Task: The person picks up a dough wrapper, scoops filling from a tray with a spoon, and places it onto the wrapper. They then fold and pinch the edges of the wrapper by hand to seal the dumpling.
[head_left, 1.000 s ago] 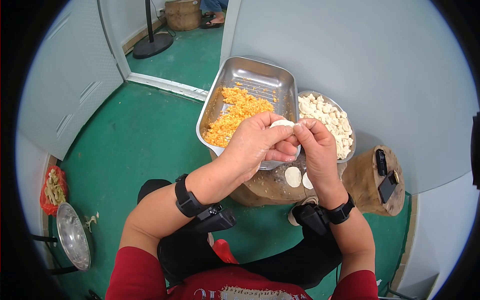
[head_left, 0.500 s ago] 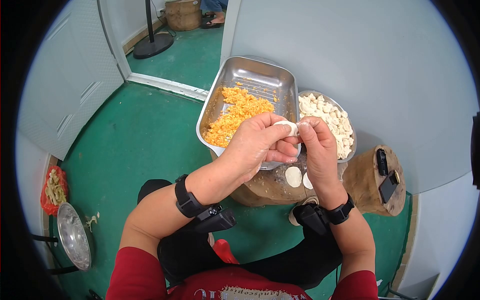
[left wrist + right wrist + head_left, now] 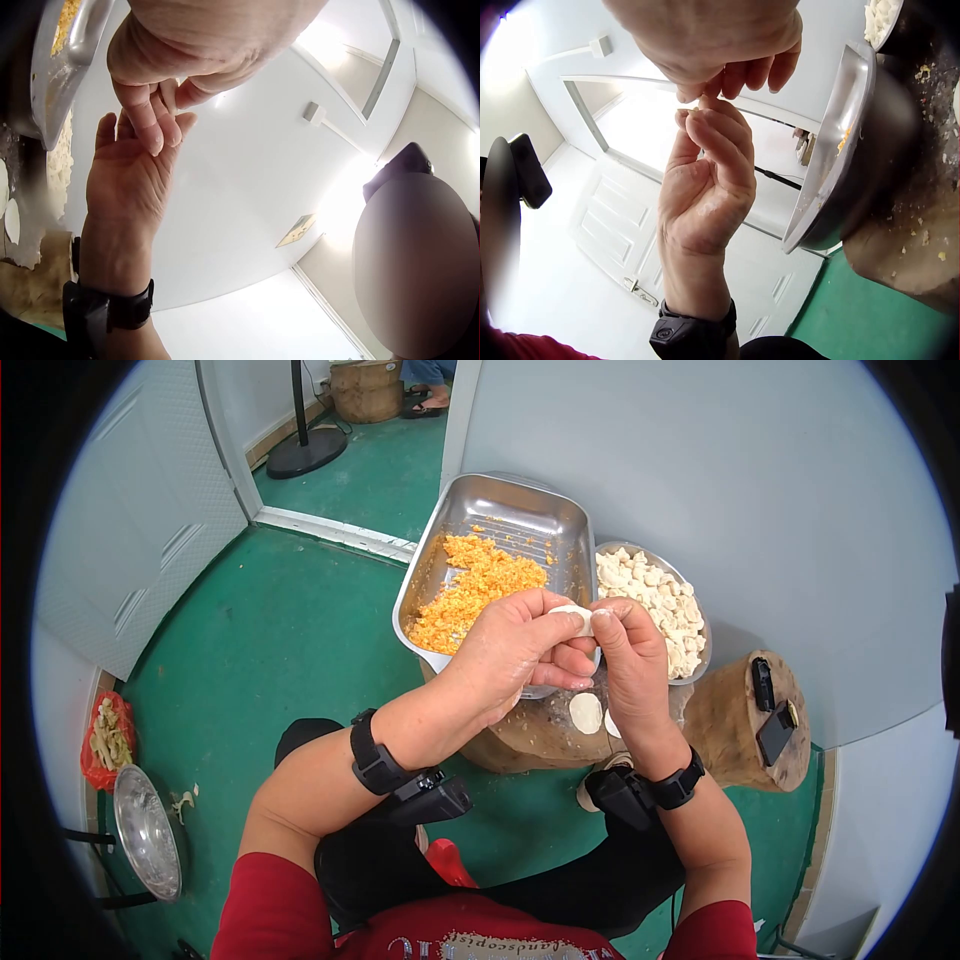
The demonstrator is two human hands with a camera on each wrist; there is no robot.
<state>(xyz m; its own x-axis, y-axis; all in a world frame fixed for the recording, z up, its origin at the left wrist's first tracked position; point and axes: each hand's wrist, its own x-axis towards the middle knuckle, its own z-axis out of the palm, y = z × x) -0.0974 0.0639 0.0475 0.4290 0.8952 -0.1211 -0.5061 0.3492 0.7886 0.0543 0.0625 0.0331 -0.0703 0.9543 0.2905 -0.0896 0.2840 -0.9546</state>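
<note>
Over the near rim of the metal pan, my left hand (image 3: 515, 645) holds a dumpling (image 3: 572, 616) of folded white dough between thumb and fingers. My right hand (image 3: 638, 660) pinches at the dumpling's right end, with thumb and forefinger together. The two hands meet fingertip to fingertip in the right wrist view, where only a sliver of dough shows. Orange-yellow crumbly filling (image 3: 490, 575) lies in the pan (image 3: 560, 510). Below the hands, a round dough wrapper (image 3: 586, 713) lies on the wooden stump (image 3: 520, 745), and a second wrapper (image 3: 612, 724) is partly hidden by my right hand.
A round bowl (image 3: 706, 650) heaped with finished dumplings (image 3: 650, 595) stands right of the pan, against the grey wall. Black devices (image 3: 775, 735) lie on a smaller stump (image 3: 735, 710). On the floor at left are a metal basin (image 3: 147, 830) and a red bag (image 3: 108, 740).
My right fingers moved slightly off the dough's edge, then came back to it. The dough has shifted a little in my left fingers. Pan, bowl and wrappers stay put.
</note>
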